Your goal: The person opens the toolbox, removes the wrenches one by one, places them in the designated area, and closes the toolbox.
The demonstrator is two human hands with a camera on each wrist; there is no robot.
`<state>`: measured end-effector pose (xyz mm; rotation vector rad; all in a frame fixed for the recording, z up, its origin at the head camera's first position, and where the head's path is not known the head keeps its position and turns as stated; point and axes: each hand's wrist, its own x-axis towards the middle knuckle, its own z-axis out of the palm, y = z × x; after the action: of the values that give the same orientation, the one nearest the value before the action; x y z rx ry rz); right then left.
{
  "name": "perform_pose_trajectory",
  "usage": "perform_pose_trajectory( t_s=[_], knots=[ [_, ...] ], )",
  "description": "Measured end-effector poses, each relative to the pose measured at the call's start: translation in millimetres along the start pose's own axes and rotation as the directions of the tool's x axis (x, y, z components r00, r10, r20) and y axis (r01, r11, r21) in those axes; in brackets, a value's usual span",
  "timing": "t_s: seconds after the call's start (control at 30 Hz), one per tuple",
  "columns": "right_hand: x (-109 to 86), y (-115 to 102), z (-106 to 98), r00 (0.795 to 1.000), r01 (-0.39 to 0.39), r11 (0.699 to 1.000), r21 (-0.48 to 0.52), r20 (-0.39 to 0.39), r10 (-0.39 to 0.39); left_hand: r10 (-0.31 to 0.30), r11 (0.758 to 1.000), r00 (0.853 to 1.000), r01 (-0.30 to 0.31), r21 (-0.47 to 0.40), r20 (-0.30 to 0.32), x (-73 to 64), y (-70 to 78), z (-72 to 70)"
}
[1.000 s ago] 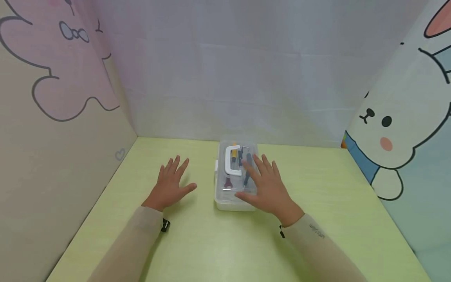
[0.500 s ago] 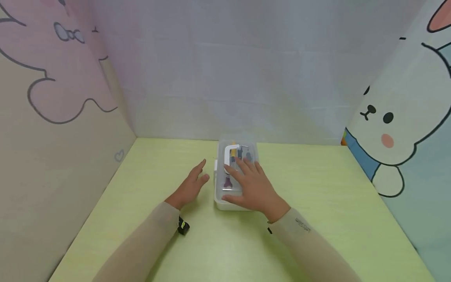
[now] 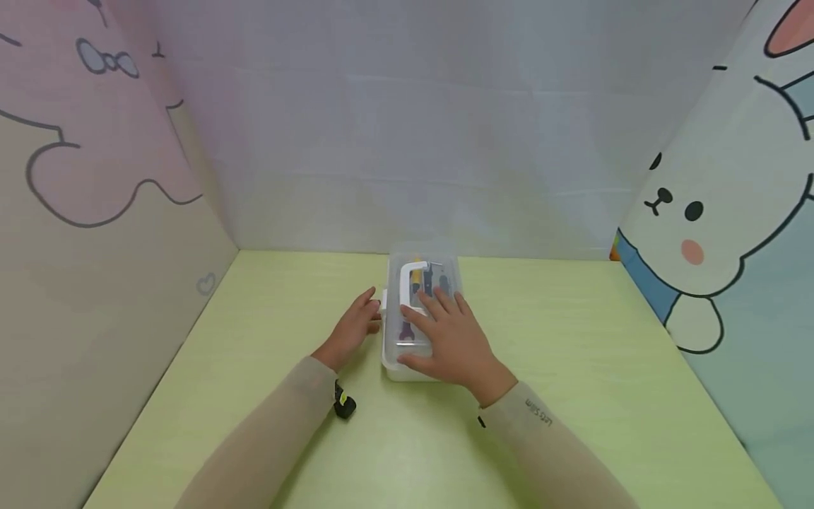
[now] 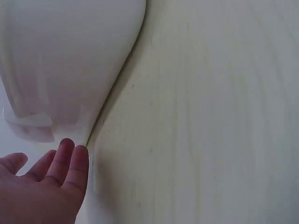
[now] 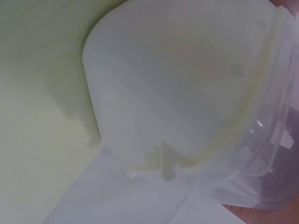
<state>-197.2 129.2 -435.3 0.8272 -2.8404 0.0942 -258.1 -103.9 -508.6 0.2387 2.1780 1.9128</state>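
Note:
A small white toolbox point(image 3: 393, 362) with a see-through lid stands at the back middle of the table. A white carrying handle point(image 3: 405, 283) lies on its lid, and tools with yellow, dark and purplish parts show beneath. Over the lid's right part spreads my right hand point(image 3: 454, 343), fingers straight and apart; it covers some of the handle. Beside the left wall, near a white latch point(image 3: 384, 300), is my left hand point(image 3: 352, 329). In the left wrist view its fingers point(image 4: 60, 165) bend slightly at the box's side and hold nothing. The right wrist view shows the box's white wall point(image 5: 173, 84).
The pale yellow-green table point(image 3: 559, 396) reaches back to a white cloth wall point(image 3: 407, 141). Side walls with cartoon prints, among them a rabbit point(image 3: 706, 226), close off the left and right. Each wrist carries a small black camera device point(image 3: 345, 404).
My left hand has moved right, from bare table to the box's left side. My right hand has shifted left over the lid. The box stays in its place.

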Motion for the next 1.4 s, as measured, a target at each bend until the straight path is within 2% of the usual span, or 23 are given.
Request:
perform_pose_trajectory(
  t_s=[0.23,0.33,0.4,0.5,0.6,0.77,0.8,0.87,1.03,1.13,1.4],
  knots=[
    [-0.1,-1,0,1.000,0.003,1.000,-0.007,-0.018,-0.003,-0.054,0.996,0.997,0.050,-0.080,-0.049,9.2,-0.9,8.4],
    [0.0,-1,0,1.000,-0.002,1.000,-0.010,-0.013,0.002,-0.107,0.989,0.992,0.099,-0.113,-0.067,15.4,0.7,8.6],
    [0.3,-1,0,1.000,-0.004,1.000,-0.010,-0.007,0.004,-0.143,0.977,0.988,0.132,-0.166,-0.056,19.4,1.5,7.4],
    [-0.1,-1,0,1.000,-0.007,1.000,-0.006,-0.001,0.007,-0.186,0.947,0.982,0.179,-0.267,-0.004,25.5,2.9,5.8],
    [-0.3,0,0,1.000,-0.008,1.000,-0.003,0.000,0.008,-0.242,0.884,0.968,0.247,-0.398,0.063,31.0,4.9,3.1],
    [-0.2,0,0,1.000,0.000,1.000,0.004,-0.015,0.000,-0.395,0.748,0.913,0.387,-0.539,0.107,35.9,11.9,-0.5],
    [-0.2,0,0,1.000,0.002,1.000,0.006,-0.018,-0.002,-0.414,0.731,0.904,0.401,-0.553,0.109,36.9,12.6,-1.2],
    [-0.1,0,-1,1.000,0.001,1.000,0.009,-0.020,-0.001,-0.440,0.715,0.891,0.422,-0.557,0.109,38.7,14.2,-2.3],
    [0.2,0,0,1.000,-0.010,1.000,0.004,-0.002,0.010,-0.465,0.713,0.879,0.440,-0.546,0.101,41.6,15.9,-4.9],
    [0.2,0,1,1.000,-0.013,1.000,0.005,0.006,0.013,-0.467,0.718,0.879,0.442,-0.537,0.100,42.5,15.7,-5.3],
    [-0.1,0,0,1.000,-0.009,1.000,0.008,0.003,0.009,-0.444,0.768,0.894,0.418,-0.485,0.068,41.0,16.9,-4.3]
  ],
)
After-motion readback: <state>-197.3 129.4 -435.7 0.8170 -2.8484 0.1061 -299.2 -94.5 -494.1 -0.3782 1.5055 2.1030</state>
